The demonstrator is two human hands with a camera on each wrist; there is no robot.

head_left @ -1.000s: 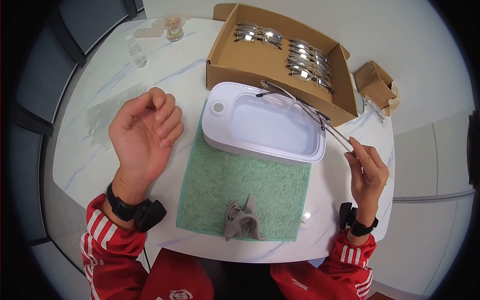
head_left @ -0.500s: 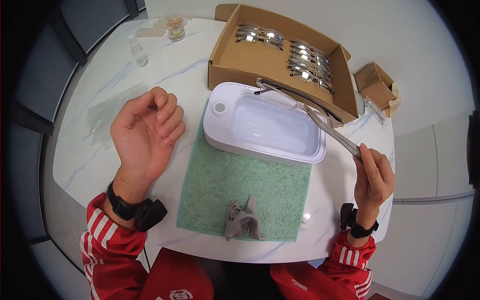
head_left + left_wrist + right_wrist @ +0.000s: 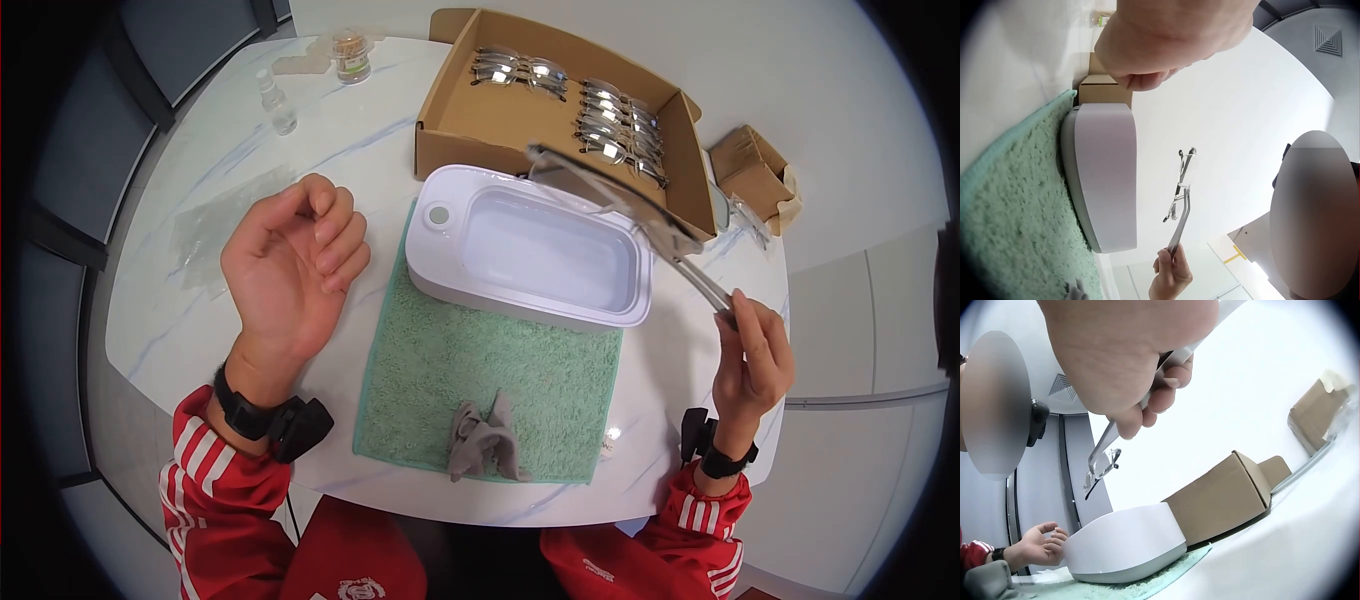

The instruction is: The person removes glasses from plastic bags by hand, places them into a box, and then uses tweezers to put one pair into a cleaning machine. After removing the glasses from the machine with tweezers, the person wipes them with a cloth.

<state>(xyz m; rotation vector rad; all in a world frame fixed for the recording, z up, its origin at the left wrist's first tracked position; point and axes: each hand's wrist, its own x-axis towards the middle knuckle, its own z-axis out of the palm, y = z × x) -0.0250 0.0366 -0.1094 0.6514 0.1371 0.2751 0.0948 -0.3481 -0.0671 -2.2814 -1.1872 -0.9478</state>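
My right hand pinches long metal tweezers near their rear end. From the tweezers' tips hangs a pair of eyeglasses, blurred and tilted, over the far rim of a white ultrasonic cleaner. Both wrist views show the eyeglasses up in the air, above the cleaner's height. Inside the cleaner is a shallow oblong basin. Left of it my left hand is held palm up with its fingers loosely curled and nothing in it.
Behind the cleaner stands a cardboard box with several pairs of glasses in two rows. A green towel lies under the cleaner, bearing a crumpled grey cloth. A spray bottle, a jar and a small carton stand farther out.
The right hand has drawn slightly right and toward the body with the tweezers. The eyeglasses have turned in the tweezers' grip, their lenses now tilted differently. The left hand stays nearly still.
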